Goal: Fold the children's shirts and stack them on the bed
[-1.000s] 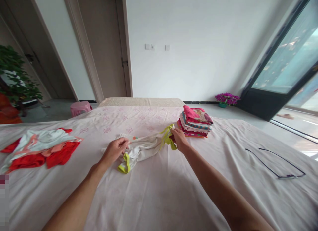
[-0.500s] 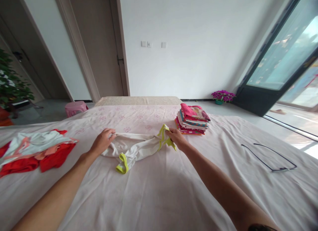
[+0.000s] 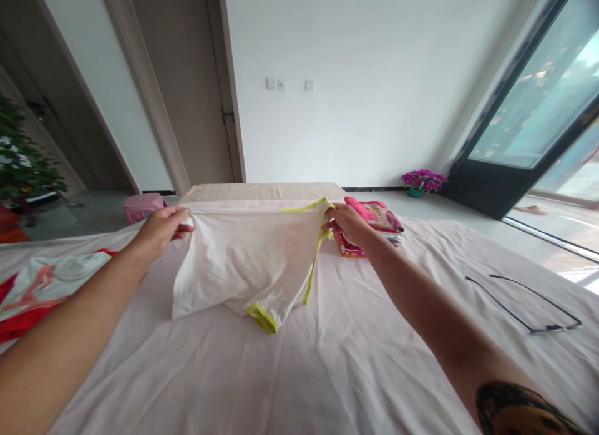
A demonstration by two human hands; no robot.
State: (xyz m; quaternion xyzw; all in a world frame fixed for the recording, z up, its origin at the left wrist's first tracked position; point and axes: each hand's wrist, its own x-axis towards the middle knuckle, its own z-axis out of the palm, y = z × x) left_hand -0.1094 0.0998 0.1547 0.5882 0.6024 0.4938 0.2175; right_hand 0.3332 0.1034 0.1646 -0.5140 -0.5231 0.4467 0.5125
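Note:
A white shirt (image 3: 238, 254) with yellow-green trim is stretched between my two hands, lifted off the bed sheet along its upper edge. My left hand (image 3: 163, 228) pinches its upper left corner. My right hand (image 3: 345, 221) grips the other end, by the yellow-green edging near the neck. One sleeve with a yellow-green cuff hangs down at the lower middle, close to the sheet. Just behind my right hand stands a stack of folded clothes (image 3: 381, 216), pink on top, partly covered by that hand and forearm.
Red and white clothes (image 3: 60, 276) lie loosely at the left, partly behind my left forearm. Eyeglasses (image 3: 538, 304) rest on the pale bed sheet (image 3: 299, 385) at the right. Beyond the bed are a pink stool (image 3: 143, 205) and purple flowers (image 3: 423, 180) in a pot.
Both hands have risen and moved apart, the left one up and to the left. The shirt, bunched low on the sheet before, now hangs spread out between them.

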